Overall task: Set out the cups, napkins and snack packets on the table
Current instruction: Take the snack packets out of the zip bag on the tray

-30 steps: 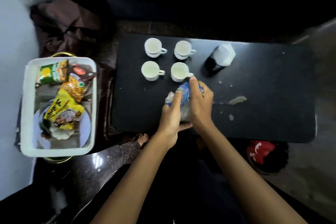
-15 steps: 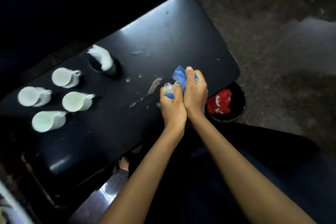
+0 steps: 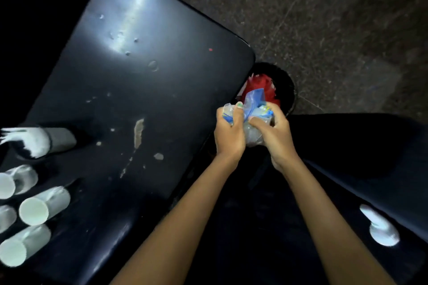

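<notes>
Left hand [image 3: 229,132], right hand [image 3: 276,135] grip wrapper [image 3: 253,105] (crumpled) between.

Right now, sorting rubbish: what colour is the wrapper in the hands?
Clear plastic wrapper with blue print, head view.

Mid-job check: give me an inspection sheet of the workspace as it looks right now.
Surface: black table, scuffed, with pale marks.
Job's things: four white cups at the table's left edge; napkin holder beside them, blurred.
Clutter: crumpled clear-and-blue plastic wrapper gripped by both hands.
Grippers: left hand and right hand both curled on the wrapper, held just off the table's edge, near the bin.
Cables: nothing seen.
Surroundings: dark bin with red contents beside the table corner; speckled floor.
</notes>
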`<state>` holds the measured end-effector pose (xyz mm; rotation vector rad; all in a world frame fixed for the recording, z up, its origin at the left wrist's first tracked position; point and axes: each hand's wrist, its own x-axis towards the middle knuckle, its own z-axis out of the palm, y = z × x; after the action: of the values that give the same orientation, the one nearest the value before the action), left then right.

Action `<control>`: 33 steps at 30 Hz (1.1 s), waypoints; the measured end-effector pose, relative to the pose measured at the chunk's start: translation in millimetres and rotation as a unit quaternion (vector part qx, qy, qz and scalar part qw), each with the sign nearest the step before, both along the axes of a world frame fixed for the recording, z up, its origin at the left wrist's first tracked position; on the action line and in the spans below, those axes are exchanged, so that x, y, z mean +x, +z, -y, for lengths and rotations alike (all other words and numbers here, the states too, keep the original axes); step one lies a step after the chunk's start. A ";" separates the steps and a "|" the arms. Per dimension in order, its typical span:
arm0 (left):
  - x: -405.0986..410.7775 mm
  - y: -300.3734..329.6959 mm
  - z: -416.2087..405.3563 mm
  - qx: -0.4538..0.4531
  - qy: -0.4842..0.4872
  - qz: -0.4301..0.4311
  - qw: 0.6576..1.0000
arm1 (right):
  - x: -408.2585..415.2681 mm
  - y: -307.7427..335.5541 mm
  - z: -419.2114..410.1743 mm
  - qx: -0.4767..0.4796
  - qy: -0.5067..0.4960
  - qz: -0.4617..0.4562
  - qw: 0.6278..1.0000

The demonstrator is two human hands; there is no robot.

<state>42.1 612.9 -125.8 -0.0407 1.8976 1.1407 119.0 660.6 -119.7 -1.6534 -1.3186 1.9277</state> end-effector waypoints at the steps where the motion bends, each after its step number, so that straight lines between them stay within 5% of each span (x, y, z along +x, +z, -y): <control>1: 1.1 -8.1 -4.9 -0.006 -0.026 0.006 1.000 | 5.1 -8.6 -3.4 0.028 -0.025 0.024 0.999; 12: 14.0 -110.5 -61.7 -0.086 -0.349 0.052 0.931 | 21.8 -133.1 -55.3 0.196 -0.093 0.273 0.937; 17: 6.6 -139.1 -78.1 -0.104 -0.445 0.032 0.889 | 21.0 -176.4 -72.3 0.104 0.028 0.394 0.913; 22: -4.5 -157.0 -81.6 -0.139 -0.485 -0.001 0.863 | 37.7 -195.1 -79.3 -0.017 0.075 0.417 0.906; 33: -16.5 -113.9 -58.3 -0.092 -0.536 -0.144 0.826 | 32.1 -167.0 -48.3 0.156 0.078 0.398 0.901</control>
<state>25.7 671.2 -239.7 1.0206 1.8080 0.1756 151.1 708.9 -286.7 -2.2996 -1.9565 0.9951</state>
